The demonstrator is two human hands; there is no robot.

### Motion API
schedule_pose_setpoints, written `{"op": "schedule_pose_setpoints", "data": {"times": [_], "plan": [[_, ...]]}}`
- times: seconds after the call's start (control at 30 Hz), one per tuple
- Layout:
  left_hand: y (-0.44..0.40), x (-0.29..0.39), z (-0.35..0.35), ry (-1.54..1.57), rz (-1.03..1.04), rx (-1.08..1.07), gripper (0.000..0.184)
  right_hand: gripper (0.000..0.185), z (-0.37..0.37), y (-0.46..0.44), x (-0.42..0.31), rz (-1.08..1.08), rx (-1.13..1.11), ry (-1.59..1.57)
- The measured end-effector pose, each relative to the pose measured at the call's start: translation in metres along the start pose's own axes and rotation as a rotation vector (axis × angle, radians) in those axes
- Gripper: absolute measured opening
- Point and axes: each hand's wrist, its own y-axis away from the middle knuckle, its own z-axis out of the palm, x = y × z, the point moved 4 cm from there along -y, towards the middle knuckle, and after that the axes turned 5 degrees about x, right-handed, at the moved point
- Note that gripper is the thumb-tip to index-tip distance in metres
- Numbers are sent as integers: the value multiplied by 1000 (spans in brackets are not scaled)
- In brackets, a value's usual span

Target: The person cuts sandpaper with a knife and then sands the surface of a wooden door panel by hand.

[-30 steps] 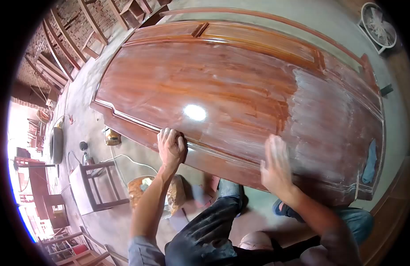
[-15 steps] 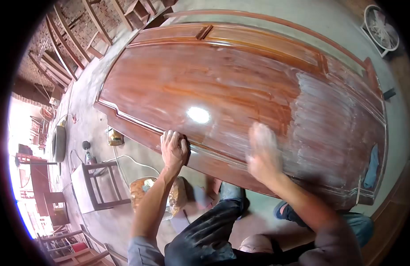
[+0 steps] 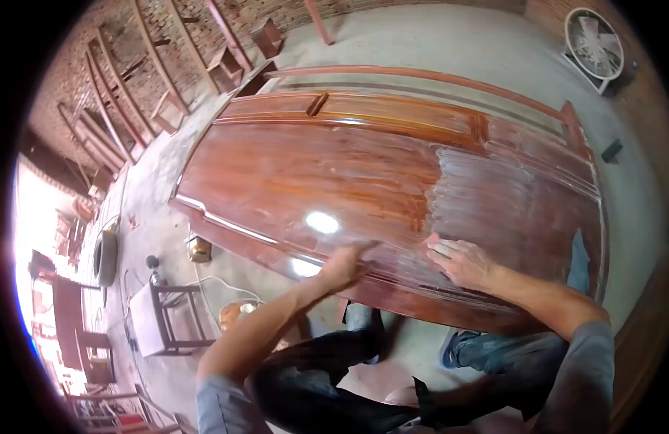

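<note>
A large reddish-brown wooden panel point(image 3: 313, 166) lies flat before me, with raised moulding along its near edge. Its right part has a whitish, streaky film; the left part is glossy. Over the near moulding is my left hand point(image 3: 344, 266), slightly blurred, with a finger stretched out to the right and nothing visible in it. My right hand point(image 3: 465, 265) rests on the panel surface near the film's edge, fingers bent together. Something small and pinkish shows at its fingertips, too little to name. A blue cloth point(image 3: 579, 262) lies at the panel's right end.
A stool point(image 3: 168, 318) and a golden can point(image 3: 198, 249) stand on the floor to the left. Beyond them is a tyre point(image 3: 105, 258). A round fan point(image 3: 593, 45) stands at the back right. Wooden lengths point(image 3: 157, 61) lean against the brick wall.
My left hand has let go of the panel's near edge and moved right over the moulding. My right hand, blurred before, is now sharper and slightly farther right. The view has tilted up.
</note>
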Motion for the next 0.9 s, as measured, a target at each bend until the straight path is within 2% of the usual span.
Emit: {"op": "schedule_pose_setpoints", "data": {"times": [0.03,0.13,0.2,0.27,0.3,0.33,0.37,0.4,0.47,0.53,0.6,0.67,0.73,0.77,0.8,0.83,0.87,0.9], "plan": [[-6,33,19,-60,-35,-66,65,39,-11,-3,0,-48,-18,-35],[-14,113,63,71,-166,-195,63,21,-37,2,-11,-226,106,109],[-20,115,104,199,-178,-156,42,17,-43,14,-13,-257,160,95],[-27,108,128,172,-89,-84,38,14,-45,28,-14,-264,210,73],[-30,102,139,177,-46,-80,41,13,-44,33,-10,-220,115,9],[-31,95,147,180,-2,-74,43,14,-51,38,-2,-171,185,-27],[-32,109,140,3,-111,-211,57,16,-59,42,13,-120,259,-64],[-29,109,135,-75,-62,-71,59,17,-66,47,29,-70,326,-107],[-21,109,127,-232,44,207,63,29,-83,67,84,193,392,60],[-19,89,130,-392,58,262,65,43,-73,110,153,468,367,275],[-12,68,148,-592,133,339,65,54,-42,166,221,746,204,500],[2,76,175,-558,137,252,72,55,-15,204,261,1037,244,438],[7,80,186,-647,211,243,78,54,-12,205,254,1009,227,436],[11,81,175,-537,103,166,85,54,-17,204,253,1007,230,447],[20,54,169,-671,162,229,96,54,-19,203,252,1015,233,439],[25,29,158,-671,101,238,84,53,-20,204,250,1016,226,431],[15,46,120,-913,31,91,65,53,-22,203,250,1009,221,427],[18,15,99,-885,-11,227,60,53,-21,203,253,1008,234,428]]}}
